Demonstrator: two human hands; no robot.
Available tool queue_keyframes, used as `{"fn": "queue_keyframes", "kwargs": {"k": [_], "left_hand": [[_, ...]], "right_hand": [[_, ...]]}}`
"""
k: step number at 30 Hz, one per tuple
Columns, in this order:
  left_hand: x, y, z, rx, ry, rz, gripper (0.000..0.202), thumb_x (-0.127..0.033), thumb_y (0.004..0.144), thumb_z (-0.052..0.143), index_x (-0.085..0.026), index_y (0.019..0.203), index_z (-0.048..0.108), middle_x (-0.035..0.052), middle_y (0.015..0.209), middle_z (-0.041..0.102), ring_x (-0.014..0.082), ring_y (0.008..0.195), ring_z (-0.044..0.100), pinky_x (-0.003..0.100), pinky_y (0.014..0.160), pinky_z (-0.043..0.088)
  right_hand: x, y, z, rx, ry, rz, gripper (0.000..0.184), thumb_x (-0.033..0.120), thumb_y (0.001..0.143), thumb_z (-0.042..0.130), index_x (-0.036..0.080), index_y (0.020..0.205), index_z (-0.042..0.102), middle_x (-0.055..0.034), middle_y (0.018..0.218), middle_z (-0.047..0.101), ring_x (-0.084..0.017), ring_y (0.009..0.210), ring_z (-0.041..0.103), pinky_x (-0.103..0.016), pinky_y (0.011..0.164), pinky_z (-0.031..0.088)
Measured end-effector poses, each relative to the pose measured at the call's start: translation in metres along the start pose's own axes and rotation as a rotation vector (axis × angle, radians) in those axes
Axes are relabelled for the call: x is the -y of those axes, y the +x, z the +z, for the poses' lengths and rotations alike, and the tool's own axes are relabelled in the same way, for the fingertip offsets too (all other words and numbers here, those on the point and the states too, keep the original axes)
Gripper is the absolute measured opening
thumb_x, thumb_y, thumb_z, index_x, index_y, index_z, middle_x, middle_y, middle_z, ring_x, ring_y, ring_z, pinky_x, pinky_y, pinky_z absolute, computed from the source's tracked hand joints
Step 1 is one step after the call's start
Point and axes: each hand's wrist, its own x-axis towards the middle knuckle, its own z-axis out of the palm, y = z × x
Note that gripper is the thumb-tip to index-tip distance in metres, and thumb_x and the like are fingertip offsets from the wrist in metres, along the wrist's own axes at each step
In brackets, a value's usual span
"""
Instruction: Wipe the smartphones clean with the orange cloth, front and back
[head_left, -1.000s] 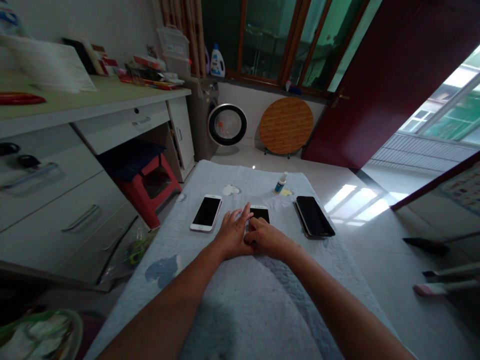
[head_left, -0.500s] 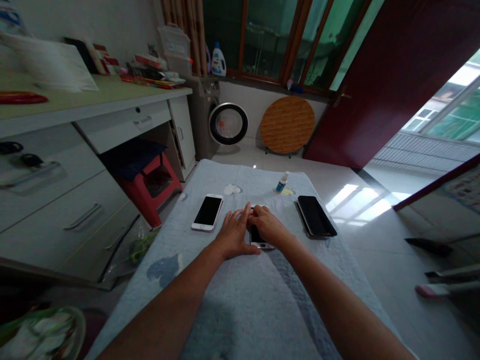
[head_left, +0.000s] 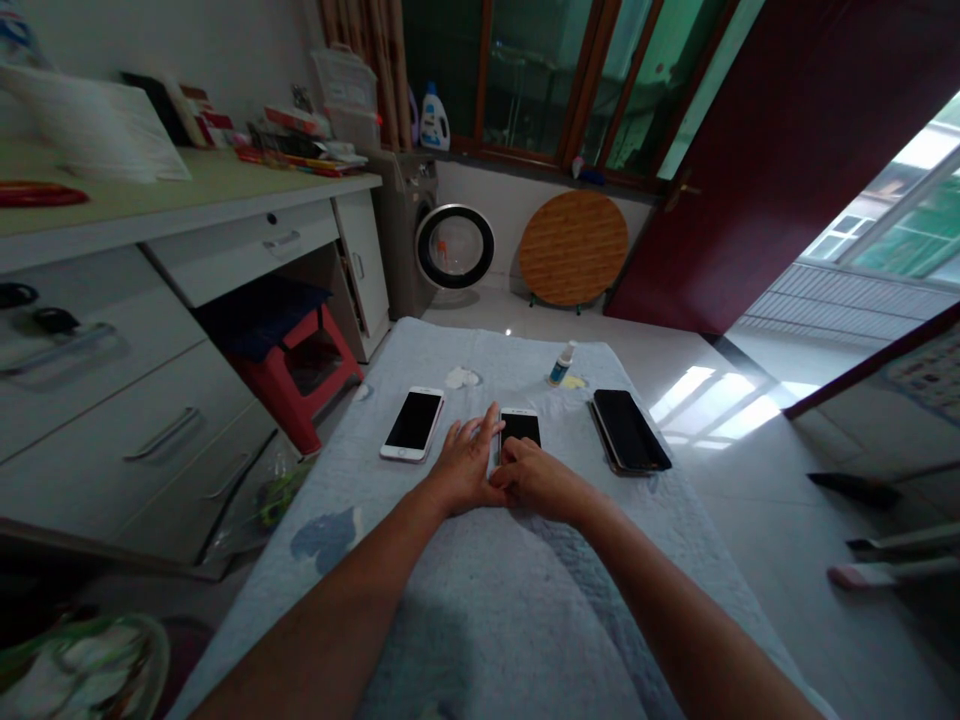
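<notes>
A white-framed smartphone (head_left: 520, 424) lies flat with its dark screen up, its lower part covered by my hands. My left hand (head_left: 466, 468) rests along the phone's left edge, fingers stretched and apart, thumb reaching toward its lower end. Over the phone's lower part, my right hand (head_left: 536, 478) is closed with its fingers curled down and pressed together. What those fingertips hold, if anything, is hidden. To the left lies another white smartphone (head_left: 414, 424), and to the right a black phone (head_left: 631, 430) on top of something flat. Beyond them stands a small spray bottle (head_left: 562, 364).
The phones lie on a cloth-covered table (head_left: 480, 620). A desk (head_left: 247, 200) with drawers runs along the left, with a red stool (head_left: 304, 370) beneath. Farther back are an open washing machine door (head_left: 455, 247), a round wooden tabletop (head_left: 574, 247) and a dark red door (head_left: 750, 150).
My right hand has moved down the phone toward its lower end, uncovering the upper screen. My left hand stays almost in place at the left edge.
</notes>
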Motion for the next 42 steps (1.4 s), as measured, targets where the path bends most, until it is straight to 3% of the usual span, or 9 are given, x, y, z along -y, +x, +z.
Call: {"fn": "queue_keyframes", "kwargs": {"k": [6, 12, 17, 24, 30, 37, 42], "left_hand": [[-0.004, -0.001, -0.003, 0.016, 0.020, -0.001, 0.142, -0.051, 0.052, 0.083, -0.025, 0.146, -0.020, 0.0128, 0.146, 0.041, 0.0366, 0.137, 0.026, 0.059, 0.110, 0.010], [0.002, -0.002, 0.005, -0.060, 0.098, -0.023, 0.143, -0.060, 0.050, 0.080, -0.018, 0.147, -0.017, 0.0209, 0.150, 0.023, 0.0392, 0.139, 0.021, 0.058, 0.112, 0.014], [0.003, -0.002, 0.007, -0.031, 0.112, -0.029, 0.138, -0.064, 0.055, 0.076, -0.019, 0.146, -0.017, 0.0206, 0.152, 0.019, 0.0385, 0.141, 0.015, 0.059, 0.113, 0.010], [-0.002, -0.002, 0.003, -0.006, 0.148, -0.040, 0.134, -0.061, 0.056, 0.075, -0.018, 0.146, -0.015, 0.0213, 0.154, 0.012, 0.0385, 0.142, 0.011, 0.056, 0.113, 0.008], [-0.005, -0.003, 0.002, -0.018, 0.127, -0.048, 0.129, -0.062, 0.060, 0.071, -0.017, 0.146, -0.014, 0.0202, 0.154, 0.014, 0.0370, 0.143, 0.011, 0.055, 0.114, 0.008], [-0.006, -0.004, 0.002, -0.048, 0.117, -0.047, 0.124, -0.056, 0.061, 0.072, -0.017, 0.148, -0.007, 0.0190, 0.152, 0.021, 0.0367, 0.141, 0.016, 0.056, 0.113, 0.010], [-0.006, -0.004, 0.005, -0.054, 0.151, -0.049, 0.122, -0.045, 0.060, 0.073, -0.015, 0.148, -0.005, 0.0194, 0.152, 0.023, 0.0353, 0.141, 0.017, 0.055, 0.114, 0.008]], "right_hand": [[-0.016, 0.004, 0.003, -0.064, 0.026, 0.099, 0.023, 0.019, 0.080, 0.068, 0.028, 0.101, 0.073, -0.0041, 0.090, 0.048, -0.016, 0.085, 0.042, -0.026, 0.074, 0.034], [-0.032, 0.022, -0.001, -0.065, 0.019, 0.139, 0.026, 0.019, 0.089, 0.055, 0.030, 0.104, 0.073, -0.0045, 0.089, 0.048, -0.016, 0.086, 0.044, -0.027, 0.079, 0.035], [-0.041, 0.037, -0.012, -0.017, -0.021, 0.158, 0.034, 0.015, 0.092, 0.045, 0.029, 0.107, 0.071, -0.0057, 0.093, 0.050, -0.015, 0.086, 0.045, -0.026, 0.082, 0.035], [-0.054, 0.063, -0.018, -0.046, -0.112, 0.333, 0.033, 0.018, 0.094, 0.040, 0.020, 0.108, 0.070, -0.0105, 0.097, 0.054, -0.018, 0.087, 0.051, -0.027, 0.081, 0.038], [-0.043, 0.063, -0.011, -0.026, -0.150, 0.336, 0.033, 0.018, 0.094, 0.038, 0.016, 0.105, 0.069, -0.0124, 0.098, 0.055, -0.019, 0.086, 0.051, -0.029, 0.081, 0.038], [-0.020, 0.032, 0.000, -0.020, -0.042, 0.208, 0.027, 0.012, 0.087, 0.048, 0.018, 0.096, 0.073, -0.0075, 0.089, 0.051, -0.016, 0.082, 0.046, -0.027, 0.078, 0.037], [-0.001, 0.013, -0.003, 0.032, 0.055, 0.104, 0.018, 0.010, 0.079, 0.060, 0.018, 0.087, 0.074, -0.0040, 0.080, 0.048, -0.016, 0.080, 0.043, -0.027, 0.073, 0.036]]}}
